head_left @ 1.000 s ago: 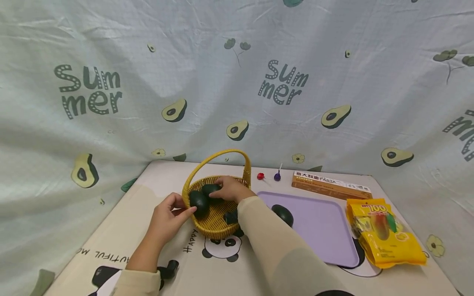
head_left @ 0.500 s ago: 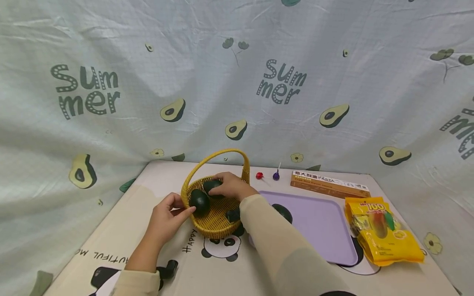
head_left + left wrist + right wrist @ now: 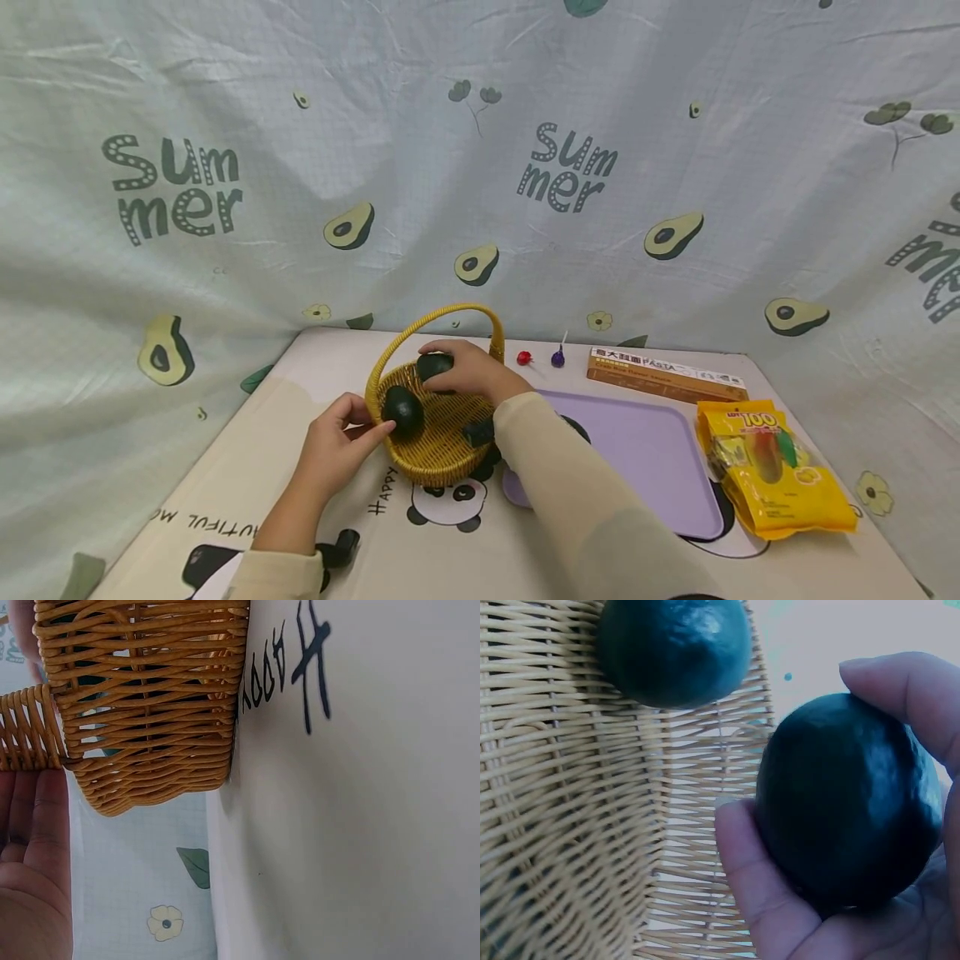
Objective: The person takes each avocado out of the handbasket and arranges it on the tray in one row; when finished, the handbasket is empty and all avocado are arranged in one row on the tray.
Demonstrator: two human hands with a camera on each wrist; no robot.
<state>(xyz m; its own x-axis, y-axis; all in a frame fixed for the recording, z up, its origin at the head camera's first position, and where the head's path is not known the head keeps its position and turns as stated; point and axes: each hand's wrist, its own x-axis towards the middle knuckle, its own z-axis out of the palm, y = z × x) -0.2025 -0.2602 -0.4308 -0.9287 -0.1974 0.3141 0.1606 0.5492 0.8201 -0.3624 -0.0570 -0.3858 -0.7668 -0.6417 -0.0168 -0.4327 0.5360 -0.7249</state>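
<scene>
A yellow woven basket (image 3: 438, 467) with a hoop handle stands on the panda-print table. My right hand (image 3: 467, 372) grips a dark green avocado (image 3: 435, 365) and holds it just above the basket's far side; in the right wrist view the avocado (image 3: 847, 802) sits between thumb and fingers over the weave (image 3: 570, 825). A second avocado (image 3: 402, 410) lies inside the basket near its left rim, also seen in the right wrist view (image 3: 673, 646). My left hand (image 3: 339, 435) pinches the basket's left rim; the left wrist view shows my fingers (image 3: 34, 877) against the basket wall (image 3: 142, 712).
A lilac tray (image 3: 652, 450) lies right of the basket, partly hidden by my right sleeve. Behind it are a pasta box (image 3: 667, 375), a red lollipop (image 3: 523, 357) and a purple one (image 3: 558, 358). A yellow snack bag (image 3: 772, 475) sits at the right. Avocado-print cloth hangs behind.
My right hand has lifted the avocado up from the basket floor toward the far rim. The left hand has stayed on the basket's rim.
</scene>
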